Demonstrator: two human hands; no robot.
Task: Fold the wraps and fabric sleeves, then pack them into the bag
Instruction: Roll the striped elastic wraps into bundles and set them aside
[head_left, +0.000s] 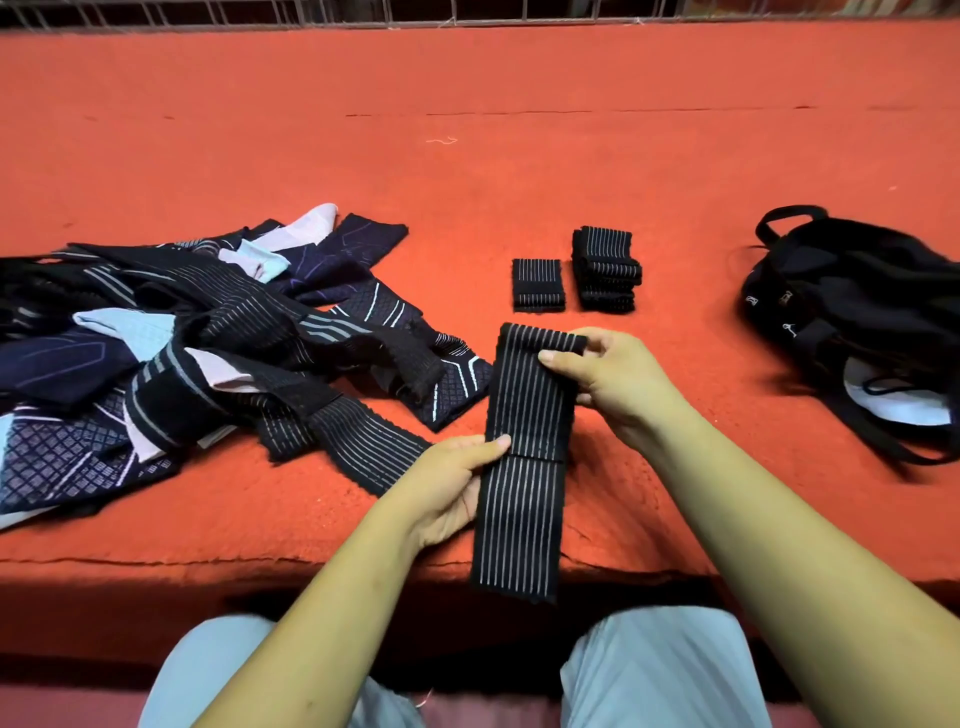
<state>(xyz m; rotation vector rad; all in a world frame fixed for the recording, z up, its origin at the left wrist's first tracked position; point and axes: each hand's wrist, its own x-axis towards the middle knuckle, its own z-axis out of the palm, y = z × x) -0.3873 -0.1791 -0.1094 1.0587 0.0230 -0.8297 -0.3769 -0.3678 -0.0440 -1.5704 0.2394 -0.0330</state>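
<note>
Right by the near edge of the bench (467, 156), above pale trousers (660, 670), a person holds a black striped wrap (524, 509) up off the red cloth. Its lower end hangs past that edge toward the lap. The left hand (447, 483) grips the wrap's left side about halfway up, thumb lying on the front, fingers (467, 493) curled behind it. The right hand (613, 384) pinches the folded top end, thumb on the face and fingers (597, 343) curled over the top.

To the left, a loose pile (182, 353) of dark patterned sleeves and striped wraps sprawls from the near left corner toward the middle. Just beyond the hands, one folded wrap (537, 285) lies flat. A stack (607, 270) of folded ones sits just beside it on the right, apart from it. Toward the right edge a black bag (852, 322) slumps open, with something white showing inside. At the far edge runs a metal grille (467, 10).
</note>
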